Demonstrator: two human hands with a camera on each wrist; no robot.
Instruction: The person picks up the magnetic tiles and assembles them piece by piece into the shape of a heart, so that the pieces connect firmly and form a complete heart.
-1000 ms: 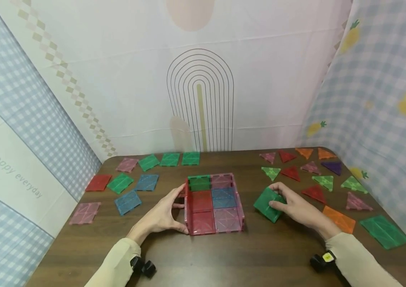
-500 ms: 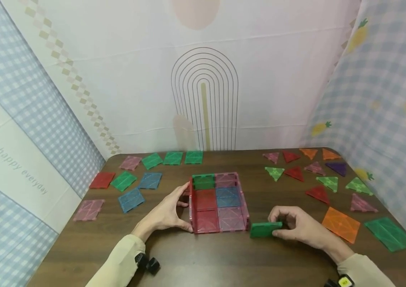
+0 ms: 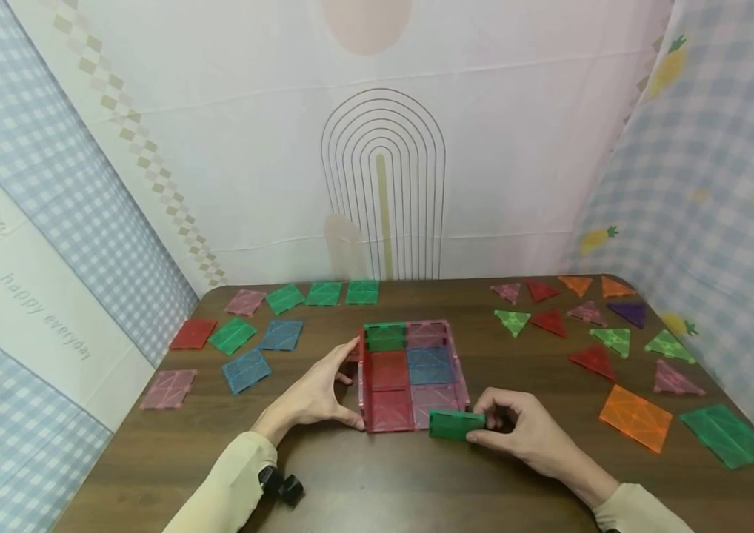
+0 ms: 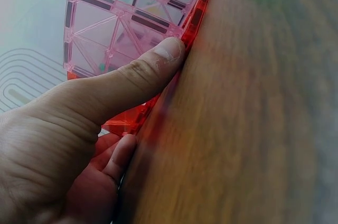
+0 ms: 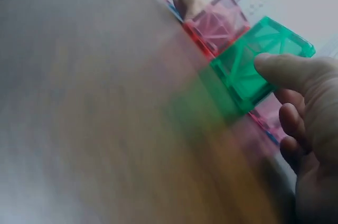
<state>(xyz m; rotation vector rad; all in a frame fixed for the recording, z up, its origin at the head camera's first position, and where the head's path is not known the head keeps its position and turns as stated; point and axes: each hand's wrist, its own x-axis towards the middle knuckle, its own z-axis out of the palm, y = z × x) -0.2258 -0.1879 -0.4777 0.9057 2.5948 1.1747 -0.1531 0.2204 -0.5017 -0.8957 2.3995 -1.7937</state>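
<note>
A low open box of translucent magnetic tiles (image 3: 385, 337) stands mid-table, with a red, blue and pink floor and upright walls at the back and both sides. My left hand (image 3: 310, 394) holds its left side, thumb by the front corner and fingers toward the back. In the left wrist view the thumb lies against a pink tile (image 4: 92, 20). My right hand (image 3: 520, 428) pinches a green square magnetic tile (image 3: 450, 426) by its right side, thumb on the near face. The tile is upright at the box's front right, overlapping the pink floor tile in the head view.
Loose square tiles, such as a blue one (image 3: 247, 370) and a red one (image 3: 193, 334), lie at left. Several triangles, including a red one (image 3: 593, 360), are spread at right, with an orange square (image 3: 635, 417) and a larger green tile (image 3: 729, 435).
My right hand has brought the green tile nearer and leftward, turning it upright, to the box's front right. My left hand has stayed at the box's left side.
</note>
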